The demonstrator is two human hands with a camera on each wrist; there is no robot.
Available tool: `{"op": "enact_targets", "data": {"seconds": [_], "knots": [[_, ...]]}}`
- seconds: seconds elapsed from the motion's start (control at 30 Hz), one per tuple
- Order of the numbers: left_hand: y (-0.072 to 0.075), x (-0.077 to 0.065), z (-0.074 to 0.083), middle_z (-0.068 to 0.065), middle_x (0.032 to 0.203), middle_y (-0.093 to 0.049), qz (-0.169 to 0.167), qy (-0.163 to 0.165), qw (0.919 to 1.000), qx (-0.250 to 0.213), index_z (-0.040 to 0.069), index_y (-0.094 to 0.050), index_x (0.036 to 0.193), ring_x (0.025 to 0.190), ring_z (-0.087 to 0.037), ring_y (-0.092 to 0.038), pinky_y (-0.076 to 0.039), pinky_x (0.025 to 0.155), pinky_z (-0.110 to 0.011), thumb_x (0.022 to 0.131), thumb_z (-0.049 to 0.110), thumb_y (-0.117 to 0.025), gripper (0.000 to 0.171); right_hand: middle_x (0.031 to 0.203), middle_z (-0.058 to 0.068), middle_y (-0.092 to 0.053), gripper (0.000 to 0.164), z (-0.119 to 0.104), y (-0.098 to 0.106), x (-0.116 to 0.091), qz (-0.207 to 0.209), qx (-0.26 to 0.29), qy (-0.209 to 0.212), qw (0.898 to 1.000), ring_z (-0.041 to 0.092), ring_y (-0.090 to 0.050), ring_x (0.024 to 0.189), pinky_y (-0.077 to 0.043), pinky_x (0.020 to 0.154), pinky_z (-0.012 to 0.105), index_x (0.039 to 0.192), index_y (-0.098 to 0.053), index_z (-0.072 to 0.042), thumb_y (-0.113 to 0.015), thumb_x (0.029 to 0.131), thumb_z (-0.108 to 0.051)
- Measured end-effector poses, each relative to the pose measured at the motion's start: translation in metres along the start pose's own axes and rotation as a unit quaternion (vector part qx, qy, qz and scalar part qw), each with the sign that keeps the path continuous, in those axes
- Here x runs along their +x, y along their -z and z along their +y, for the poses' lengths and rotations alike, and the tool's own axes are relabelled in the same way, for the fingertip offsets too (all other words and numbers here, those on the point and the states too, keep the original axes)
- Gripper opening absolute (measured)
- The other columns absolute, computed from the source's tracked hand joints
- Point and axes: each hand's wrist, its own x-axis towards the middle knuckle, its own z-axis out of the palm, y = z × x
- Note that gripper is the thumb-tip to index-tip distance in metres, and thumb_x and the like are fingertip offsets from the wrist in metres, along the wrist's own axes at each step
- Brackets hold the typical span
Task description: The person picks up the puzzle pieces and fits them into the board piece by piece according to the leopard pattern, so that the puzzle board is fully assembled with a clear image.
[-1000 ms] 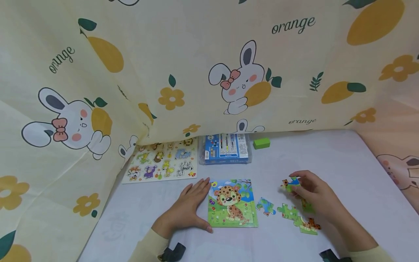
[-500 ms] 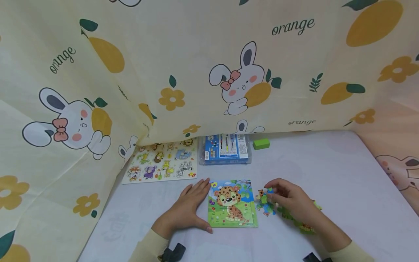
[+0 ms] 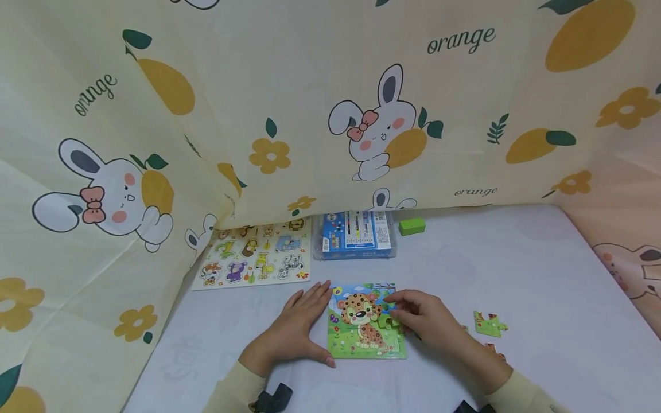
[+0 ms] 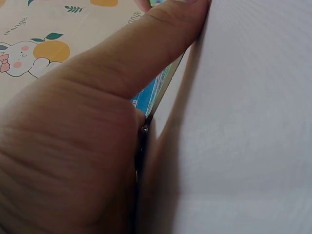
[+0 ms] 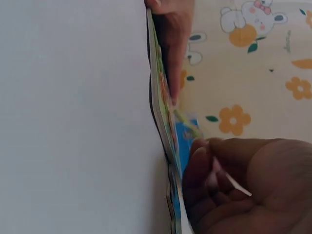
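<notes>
A square leopard puzzle board (image 3: pixel 351 344) lies on the white table in the head view. My left hand (image 3: pixel 296 324) rests flat at its left edge, fingers and thumb spread. Over the board's right part, my right hand (image 3: pixel 428 318) pinches a puzzle piece (image 3: pixel 386 322) between thumb and fingers. The right wrist view shows that piece (image 5: pixel 189 125) raised at an angle from the board. Right of the hand lies a loose green puzzle piece (image 3: pixel 488 324). Another piece (image 3: pixel 496 350) is partly covered by the right forearm. The left thumb (image 4: pixel 146 53) touches the board's near corner.
Behind the board stands a clear case with a blue label (image 3: pixel 356 235). A green block (image 3: pixel 412 226) sits to its right. An animal picture board (image 3: pixel 253 252) lies at back left, partly under the printed curtain (image 3: pixel 310 115).
My right hand has carried the pinched puzzle piece leftward from the loose pieces onto the board's right part. My left hand has stayed in place.
</notes>
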Motion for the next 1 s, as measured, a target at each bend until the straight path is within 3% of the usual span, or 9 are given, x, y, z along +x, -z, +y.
{"op": "enact_targets", "data": {"seconds": [0.2, 0.43, 0.6, 0.73, 0.87, 1.0], "knots": [[-0.001, 0.0, -0.001, 0.004, 0.16, -0.003, 0.001, -0.002, 1.0, 0.003, 0.014, -0.014, 0.155, 0.144, -0.017, -0.001, -0.002, 0.113, -0.051, 0.05, 0.084, -0.067, 0.136, 0.082, 0.006, -0.062, 0.026, -0.003, -0.008, 0.002, 0.0, -0.006, -0.006, 1.0, 0.021, -0.061, 0.064, -0.052, 0.054, 0.029, 0.116, -0.065, -0.007, -0.066, 0.092, -0.015], [-0.001, 0.0, -0.001, 0.005, 0.16, -0.003, 0.0, -0.001, 1.0, 0.003, 0.015, -0.013, 0.155, 0.144, -0.017, 0.0, -0.002, 0.113, -0.05, 0.05, 0.084, -0.066, 0.136, 0.084, -0.005, -0.063, 0.025, -0.004, -0.006, 0.0, 0.042, -0.087, -0.014, 0.995, 0.013, -0.058, 0.067, -0.05, 0.056, 0.027, 0.115, -0.067, -0.013, -0.066, 0.092, -0.024], [-0.002, 0.0, -0.002, 0.005, 0.16, -0.003, 0.0, 0.001, 1.0, 0.005, 0.015, -0.013, 0.155, 0.144, -0.016, 0.0, -0.002, 0.113, -0.05, 0.05, 0.084, -0.066, 0.136, 0.085, -0.003, -0.063, 0.023, -0.004, 0.001, -0.003, 0.055, -0.099, -0.015, 0.993, 0.014, -0.056, 0.066, -0.049, 0.053, 0.027, 0.114, -0.068, -0.017, -0.063, 0.094, -0.028], [-0.003, -0.001, -0.003, 0.005, 0.16, -0.003, 0.002, 0.001, 1.0, 0.003, 0.015, -0.013, 0.155, 0.144, -0.016, 0.0, -0.001, 0.113, -0.05, 0.05, 0.084, -0.066, 0.136, 0.089, -0.001, -0.065, 0.029, -0.004, 0.007, -0.004, 0.045, -0.079, -0.004, 0.996, 0.017, -0.057, 0.069, -0.049, 0.054, 0.027, 0.117, -0.066, -0.018, -0.06, 0.094, -0.036], [-0.003, -0.001, -0.003, 0.006, 0.16, -0.003, 0.001, -0.002, 1.0, 0.0, 0.015, -0.013, 0.155, 0.144, -0.017, 0.0, -0.002, 0.113, -0.05, 0.05, 0.083, -0.067, 0.136, 0.097, 0.001, -0.066, 0.036, -0.004, 0.013, -0.005, 0.036, -0.039, 0.016, 0.998, 0.021, -0.059, 0.08, -0.051, 0.063, 0.029, 0.122, -0.063, -0.017, -0.057, 0.095, -0.041], [-0.004, 0.0, -0.004, 0.006, 0.16, -0.002, -0.001, -0.001, 1.0, 0.0, 0.016, -0.013, 0.155, 0.144, -0.016, 0.0, -0.002, 0.113, -0.051, 0.049, 0.084, -0.067, 0.137, 0.107, 0.008, -0.065, 0.036, -0.004, 0.02, -0.007, 0.02, 0.027, 0.041, 0.999, 0.026, -0.061, 0.092, -0.054, 0.075, 0.034, 0.127, -0.058, -0.012, -0.05, 0.1, -0.034]]}}
